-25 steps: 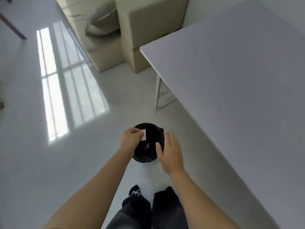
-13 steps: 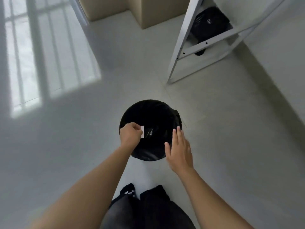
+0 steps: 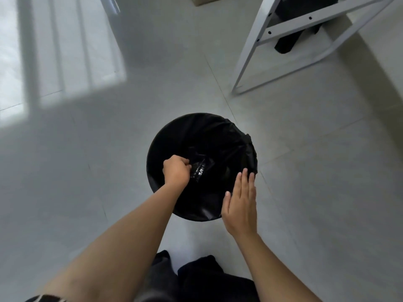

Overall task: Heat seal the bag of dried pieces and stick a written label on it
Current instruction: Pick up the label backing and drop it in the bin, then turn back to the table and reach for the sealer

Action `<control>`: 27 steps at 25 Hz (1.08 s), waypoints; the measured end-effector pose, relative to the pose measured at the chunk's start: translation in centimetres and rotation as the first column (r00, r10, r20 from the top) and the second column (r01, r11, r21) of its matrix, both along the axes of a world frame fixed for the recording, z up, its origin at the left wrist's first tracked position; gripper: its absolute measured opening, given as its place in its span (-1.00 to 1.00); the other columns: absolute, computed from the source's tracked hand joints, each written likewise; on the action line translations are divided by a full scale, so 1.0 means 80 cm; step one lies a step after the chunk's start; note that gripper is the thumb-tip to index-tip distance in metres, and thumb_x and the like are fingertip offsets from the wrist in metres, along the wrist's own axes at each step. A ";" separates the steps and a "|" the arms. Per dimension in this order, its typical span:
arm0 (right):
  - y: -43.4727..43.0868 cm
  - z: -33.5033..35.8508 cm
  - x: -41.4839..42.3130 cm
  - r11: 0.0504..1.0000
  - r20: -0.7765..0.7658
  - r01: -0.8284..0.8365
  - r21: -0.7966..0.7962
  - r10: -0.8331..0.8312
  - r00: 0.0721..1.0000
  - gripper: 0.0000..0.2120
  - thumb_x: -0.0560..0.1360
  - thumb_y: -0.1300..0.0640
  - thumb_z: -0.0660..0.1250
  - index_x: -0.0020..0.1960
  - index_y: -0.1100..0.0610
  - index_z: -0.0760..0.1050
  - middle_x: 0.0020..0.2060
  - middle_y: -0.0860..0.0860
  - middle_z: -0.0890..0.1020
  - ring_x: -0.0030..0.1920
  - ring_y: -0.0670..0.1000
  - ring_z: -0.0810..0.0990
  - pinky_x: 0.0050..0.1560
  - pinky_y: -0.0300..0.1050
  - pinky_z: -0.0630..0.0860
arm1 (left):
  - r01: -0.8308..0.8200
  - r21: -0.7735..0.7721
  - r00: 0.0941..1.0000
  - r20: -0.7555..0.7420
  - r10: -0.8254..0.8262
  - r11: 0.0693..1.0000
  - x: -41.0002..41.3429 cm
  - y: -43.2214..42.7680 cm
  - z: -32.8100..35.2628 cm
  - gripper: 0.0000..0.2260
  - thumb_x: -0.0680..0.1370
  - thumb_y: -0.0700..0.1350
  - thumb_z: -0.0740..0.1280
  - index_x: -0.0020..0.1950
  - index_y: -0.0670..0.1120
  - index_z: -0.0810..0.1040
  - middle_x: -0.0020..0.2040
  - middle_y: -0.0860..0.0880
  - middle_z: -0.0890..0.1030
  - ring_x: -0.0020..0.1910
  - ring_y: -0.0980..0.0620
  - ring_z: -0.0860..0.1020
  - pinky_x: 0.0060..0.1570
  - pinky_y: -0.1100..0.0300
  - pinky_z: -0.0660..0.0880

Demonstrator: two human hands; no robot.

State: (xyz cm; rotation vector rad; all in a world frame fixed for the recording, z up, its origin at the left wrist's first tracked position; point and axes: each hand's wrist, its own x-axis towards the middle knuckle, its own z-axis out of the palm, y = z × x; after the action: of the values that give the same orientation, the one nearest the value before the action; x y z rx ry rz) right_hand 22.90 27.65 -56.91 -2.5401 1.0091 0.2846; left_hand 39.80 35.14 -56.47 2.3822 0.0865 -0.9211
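Hovering over the black-lined bin (image 3: pixel 235 136), we're keeping our left hand (image 3: pixel 175 171) fisted inside, right hand (image 3: pixel 241 203) flat and empty.

Open floor (image 3: pixel 109 171) surrounds the lined bin (image 3: pixel 209 127); white table legs (image 3: pixel 257 42) stand well beyond it.

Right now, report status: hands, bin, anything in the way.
Left hand fisted inside bin, contents unseen. Right hand open, flat over near rim. Bin black-lined, on floor. Nothing in the way.
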 end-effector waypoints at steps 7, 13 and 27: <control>0.004 0.126 0.030 0.991 0.057 -0.005 0.134 -0.003 0.998 -0.33 0.48 -0.15 -0.30 0.50 0.18 -0.11 0.53 0.06 -0.06 0.50 -0.04 -0.18 0.45 -0.13 -0.16 | 0.009 -0.064 0.999 0.053 -0.006 0.998 0.005 0.014 0.140 -0.82 0.52 -0.20 0.29 0.04 -0.12 0.66 -0.10 -0.09 0.68 -0.07 -0.03 0.61 -0.07 0.25 0.46; 0.023 0.419 0.049 0.981 0.292 0.046 0.187 -0.101 0.951 -0.44 0.55 -0.07 -0.13 0.49 0.16 0.05 0.50 0.07 0.16 0.49 -0.01 0.07 0.43 -0.21 -0.06 | 0.039 -0.309 0.984 0.176 0.017 0.950 -0.015 0.027 0.428 -0.81 0.56 -0.07 0.21 -0.24 0.06 0.52 -0.24 -0.04 0.66 -0.18 -0.04 0.63 -0.04 0.07 0.54; -0.126 0.810 -0.205 0.675 0.679 0.736 -0.059 -0.513 0.525 -0.53 0.61 0.04 0.00 0.46 0.21 0.11 0.46 0.12 0.25 0.45 0.07 0.18 0.43 -0.09 0.06 | 0.776 -0.482 0.631 0.578 -0.518 0.407 -0.245 -0.188 0.828 -0.72 0.62 -0.12 0.13 -0.23 -0.09 0.53 -0.39 -0.02 0.50 -0.41 0.08 0.41 -0.25 0.19 0.36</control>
State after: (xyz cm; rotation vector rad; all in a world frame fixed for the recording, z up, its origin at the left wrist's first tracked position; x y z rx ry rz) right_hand 6.48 17.57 7.91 -2.0263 1.6903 -0.9665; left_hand 20.18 20.13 9.79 1.7270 -1.2511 -0.6358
